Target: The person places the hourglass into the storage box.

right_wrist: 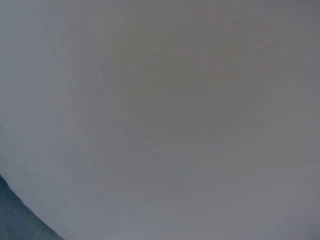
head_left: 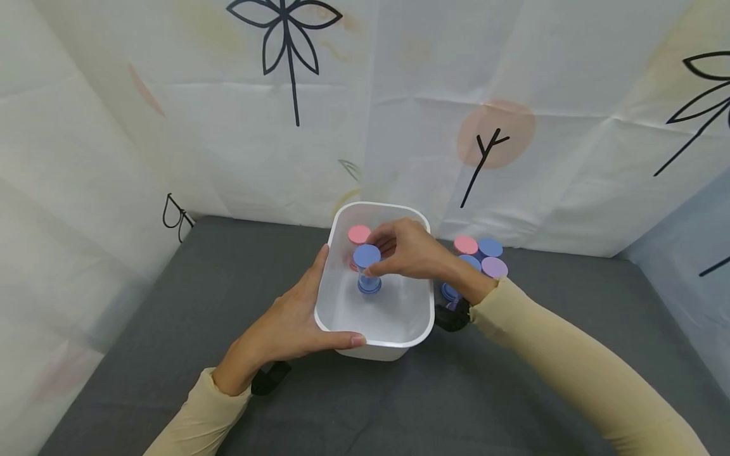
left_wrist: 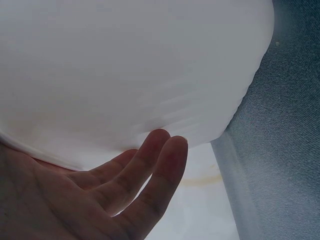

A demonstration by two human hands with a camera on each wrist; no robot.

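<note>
A white plastic bin (head_left: 393, 316) stands on the grey table. My left hand (head_left: 291, 323) grips its near left corner, the thumb along the front rim and the fingers against the outer wall; the left wrist view shows those fingers (left_wrist: 172, 155) bent at the bin's side. Inside the bin, my right hand (head_left: 407, 250) pinches an upright blue-capped sand timer (head_left: 367, 256) between thumb and fingers. Whether its base touches the bin floor I cannot tell. Just behind it stands a pink-capped sand timer (head_left: 358, 234), partly hidden. Only the bin's blurred white wall (right_wrist: 175, 125) fills most of the right wrist view.
Right of the bin, several more sand timers stand close together, with pink (head_left: 465, 244), blue (head_left: 490, 247) and purple (head_left: 494, 267) caps, partly covered by the right wrist. A white patterned cloth (head_left: 410, 145) hangs behind the grey table (head_left: 256, 253).
</note>
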